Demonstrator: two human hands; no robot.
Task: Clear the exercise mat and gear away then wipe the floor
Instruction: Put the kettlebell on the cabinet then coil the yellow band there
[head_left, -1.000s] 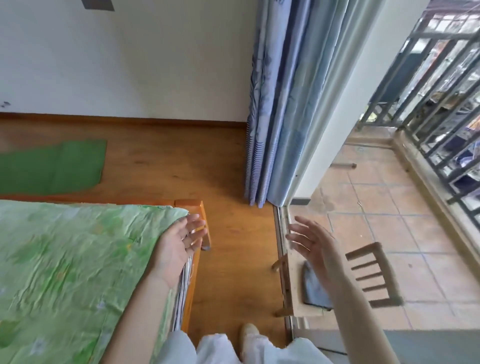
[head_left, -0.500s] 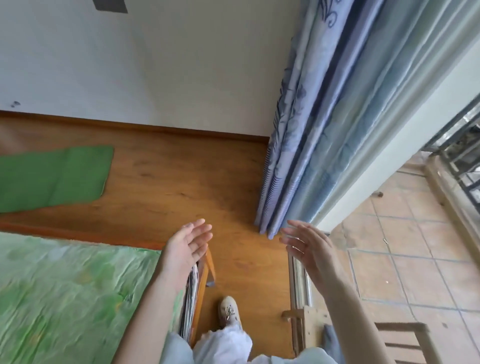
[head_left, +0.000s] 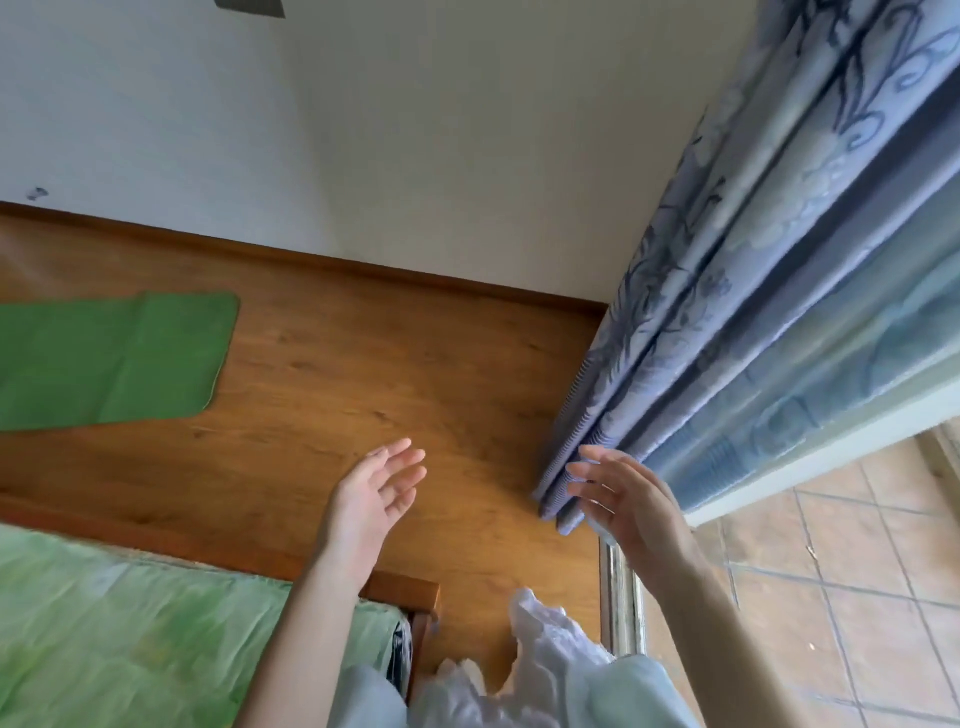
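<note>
Green exercise mat (head_left: 111, 358): flat rectangle with rounded corners, lying on the floor at the left, its left part cut off by the frame edge; well apart from both hands.
Floor (head_left: 363, 379): orange-brown wood planking with a matching skirting board along the white wall (head_left: 415, 130); no gear can be made out on the visible stretch.
Left hand (head_left: 371, 493): bare, raised over the floor, palm turned inward, fingers spread and loosely extended — holding nothing, touching nothing.
Right hand (head_left: 623, 501): bare, raised opposite the left, palm turned inward, fingers spread — holding nothing; it appears in front of the curtain hem, contact cannot be told.
Blue patterned curtain (head_left: 753, 312): hangs in folds from the upper right down to the floor, its lower edge just beside the right hand.
Wooden bed frame (head_left: 400, 592): corner visible below the left forearm, carrying a crumpled green printed bedsheet (head_left: 130, 634) at the lower left.
Tiled balcony floor (head_left: 857, 597): pale orange tiles at the lower right, beyond a metal door track (head_left: 621, 603).
Clothing: white, pale garment at the bottom centre — blurred.
</note>
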